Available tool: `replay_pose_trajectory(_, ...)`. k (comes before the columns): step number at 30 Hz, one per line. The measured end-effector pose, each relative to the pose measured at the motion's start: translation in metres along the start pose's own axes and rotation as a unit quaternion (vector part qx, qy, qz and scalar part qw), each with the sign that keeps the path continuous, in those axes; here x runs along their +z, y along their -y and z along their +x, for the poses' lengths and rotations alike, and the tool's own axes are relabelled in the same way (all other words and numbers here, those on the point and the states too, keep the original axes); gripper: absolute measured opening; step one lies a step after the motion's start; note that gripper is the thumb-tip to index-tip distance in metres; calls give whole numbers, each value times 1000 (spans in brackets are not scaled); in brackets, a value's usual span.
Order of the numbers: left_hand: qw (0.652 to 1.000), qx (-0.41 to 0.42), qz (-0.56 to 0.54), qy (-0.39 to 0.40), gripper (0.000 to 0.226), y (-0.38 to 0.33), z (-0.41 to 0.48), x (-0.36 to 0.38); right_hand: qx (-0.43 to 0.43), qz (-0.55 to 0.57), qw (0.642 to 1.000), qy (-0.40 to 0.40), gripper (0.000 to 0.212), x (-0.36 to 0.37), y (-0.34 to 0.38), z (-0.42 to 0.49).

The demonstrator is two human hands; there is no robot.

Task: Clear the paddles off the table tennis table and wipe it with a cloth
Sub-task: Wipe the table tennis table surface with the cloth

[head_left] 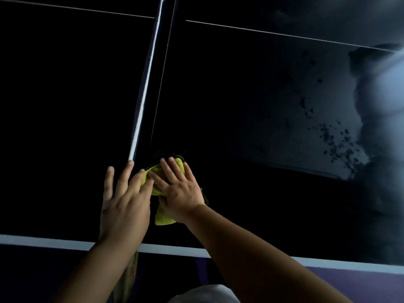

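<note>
Our flat right hand (179, 190) presses the yellow cloth (164, 218), our flat left hand (124, 204) touches its left edge, and the spotted counter (251, 95) lies rightward of both.

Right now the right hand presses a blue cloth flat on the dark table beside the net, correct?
Not quite: the cloth is yellow, not blue, as the head view shows. The rest holds: the right hand presses it flat on the dark table beside the net.
</note>
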State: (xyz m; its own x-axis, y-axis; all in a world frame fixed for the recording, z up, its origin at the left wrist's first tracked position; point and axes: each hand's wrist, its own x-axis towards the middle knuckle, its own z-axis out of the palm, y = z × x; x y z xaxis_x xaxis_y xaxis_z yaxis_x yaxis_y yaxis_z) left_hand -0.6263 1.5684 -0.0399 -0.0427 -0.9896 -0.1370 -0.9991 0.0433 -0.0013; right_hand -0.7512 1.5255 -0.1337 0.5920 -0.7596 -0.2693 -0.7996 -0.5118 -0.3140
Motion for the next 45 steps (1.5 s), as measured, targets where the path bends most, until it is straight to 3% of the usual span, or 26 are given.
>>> replay_pose_trajectory(8, 1000, 21, -19, 5, 43, -100, 40, 10, 118, 15, 991, -59, 70, -21, -158, -80)
replay_pose_trajectory(14, 996, 45, -69, 30, 54, -199, 76, 27, 224, 30, 971, -75, 76, -48, -281, -152)
replay_pose_trajectory(20, 991, 86, -91, 45, 56, -271, 101, 42, 344, 43, 934, -83, 83, -69, -378, -216)
replay_pose_trajectory(25, 991, 85, -88, 57, 56, -279, 111, 46, 451, 54, 885, -104, 76, -79, -429, -238)
replay_pose_trajectory(31, 996, 29, -79, 28, 53, -223, 106, 32, 551, 114, 817, -126, 69, -87, -407, -202)
replay_pose_trajectory(33, 997, 4, -71, 0, 49, -193, 99, 22, 560, 121, 809, -131, 68, -85, -383, -180)
replay_pose_trajectory(42, 994, -65, -66, -64, 34, -60, 66, 0, 400, 61, 912, -68, 79, -66, -214, -42)
replay_pose_trajectory(45, 993, -74, -62, -66, 39, -28, 55, 3, 329, 48, 942, -47, 80, -60, -159, 0)
